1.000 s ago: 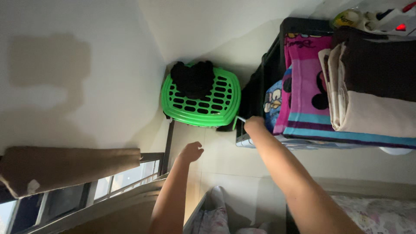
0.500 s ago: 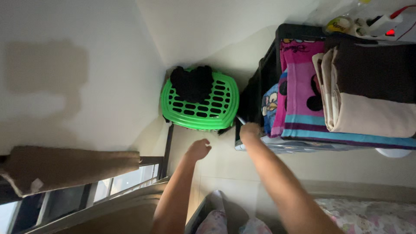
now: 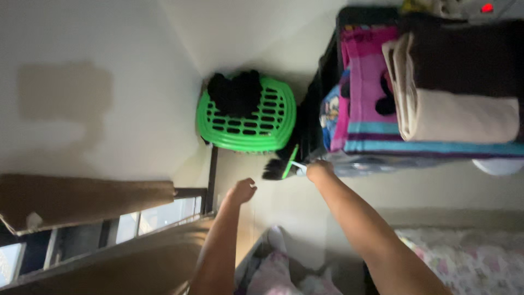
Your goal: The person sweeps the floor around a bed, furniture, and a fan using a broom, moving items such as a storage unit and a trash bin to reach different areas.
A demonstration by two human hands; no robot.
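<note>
At the far left, one brown curtain (image 3: 82,199) hangs across one window (image 3: 142,224). One pale wall (image 3: 98,82) fills the upper left.

Moving right, one left hand (image 3: 242,190) comes up on a bare forearm, fingers loosely curled and partly spread, gripping nothing, held in the air above the pale floor (image 3: 284,202). Beyond it, in the far corner, stands one green slotted laundry basket (image 3: 248,117) with one heap of black cloth (image 3: 236,93) on top.

Just right of the basket's near edge, one small hand brush (image 3: 281,165) shows: a dark bristle tuft, a green back, and a thin white handle running right. The right hand (image 3: 319,169) is closed around that white handle end, fist tight. So the brush sits between the two hands, touching the right one, well apart from the left, and just beside the basket's rim; I can't tell whether the bristles touch it.

Further right, one dark shelf unit (image 3: 322,98) holds folded linens: one pink cartoon-print towel (image 3: 365,93) with teal stripes, one blue cartoon-print piece (image 3: 329,117) tucked at its left edge, one cream folded cloth (image 3: 458,117), one dark brown cloth (image 3: 464,60) above that. One red light (image 3: 487,7) glows at the top edge.

Bottom right, one floral bedsheet (image 3: 475,259).
</note>
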